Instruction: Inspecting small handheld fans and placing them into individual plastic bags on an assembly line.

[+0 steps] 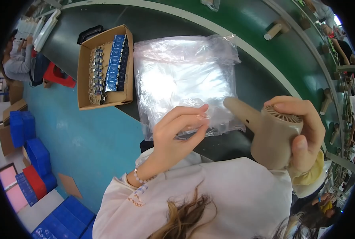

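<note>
My right hand is wrapped round the body of a beige handheld fan, shaped like a small hair dryer. Its round, finned grille faces up, and its stick handle points left and away from me. My left hand hovers over the near edge of a stack of clear plastic bags, thumb and fingers curled together. Something clear and shiny shows at those fingertips; whether it is a loose piece or part of the bags I cannot make out.
A cardboard box with blue printed small boxes and a row of small parts stands left of the bags. Behind it lies a black tray. A green conveyor curves past, carrying similar beige devices. Blue bins stand on the floor at left; other people sit nearby.
</note>
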`<state>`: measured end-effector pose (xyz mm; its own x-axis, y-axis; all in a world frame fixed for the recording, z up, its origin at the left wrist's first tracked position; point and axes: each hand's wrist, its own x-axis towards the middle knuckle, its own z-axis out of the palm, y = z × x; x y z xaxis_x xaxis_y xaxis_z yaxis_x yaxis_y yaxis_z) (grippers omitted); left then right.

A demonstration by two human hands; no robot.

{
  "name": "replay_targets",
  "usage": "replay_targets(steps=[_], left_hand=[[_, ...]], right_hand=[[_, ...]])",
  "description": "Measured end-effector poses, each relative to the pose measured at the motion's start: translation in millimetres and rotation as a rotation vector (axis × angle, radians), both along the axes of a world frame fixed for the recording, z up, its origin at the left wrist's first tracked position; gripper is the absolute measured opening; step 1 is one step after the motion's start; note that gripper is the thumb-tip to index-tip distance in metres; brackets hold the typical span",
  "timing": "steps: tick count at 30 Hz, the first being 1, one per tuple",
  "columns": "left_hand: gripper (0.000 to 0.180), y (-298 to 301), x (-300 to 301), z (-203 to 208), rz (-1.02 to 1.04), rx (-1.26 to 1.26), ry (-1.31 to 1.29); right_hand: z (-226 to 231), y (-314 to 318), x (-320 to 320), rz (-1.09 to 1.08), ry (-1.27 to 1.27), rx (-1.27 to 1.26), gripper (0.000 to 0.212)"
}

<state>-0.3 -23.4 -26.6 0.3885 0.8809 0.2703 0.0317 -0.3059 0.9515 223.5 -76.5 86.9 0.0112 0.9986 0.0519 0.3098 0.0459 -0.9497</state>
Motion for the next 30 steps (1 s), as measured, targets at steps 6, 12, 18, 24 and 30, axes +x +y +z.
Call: replay_targets(steps=[6, 12, 18, 24, 30], left_hand=[[0.028, 5.6, 4.3, 8.6, -0.01, -0.06, -0.009], [0.038, 4.5, 2.0, 12.3, -0.085, -0.023, -0.046], [0.044, 5.8, 5.1, 11.9, -0.141, -0.055, -0.115], [0.055, 5.5, 11.6, 15.0, -0.328, -0.186, -0.278], [0.062, 6.9, 7.3, 17.1, -0.378, -0.22, -0.407]], right_hand=[[-2.1, 1.7, 21.9, 0.293, 0.214, 0.222, 0.076], [1.1, -0.4, 3.6, 0.081, 0.06, 0.046, 0.068], [1.9, 5.7, -8.0, -0.01, -0.118, 0.024, 0.065], [-15.7, 12.7, -13.9, 0.211, 0.143, -0.104, 0.054], [-19.7, 19.8, -13.6, 0.196, -0.04, -0.058, 0.043]])
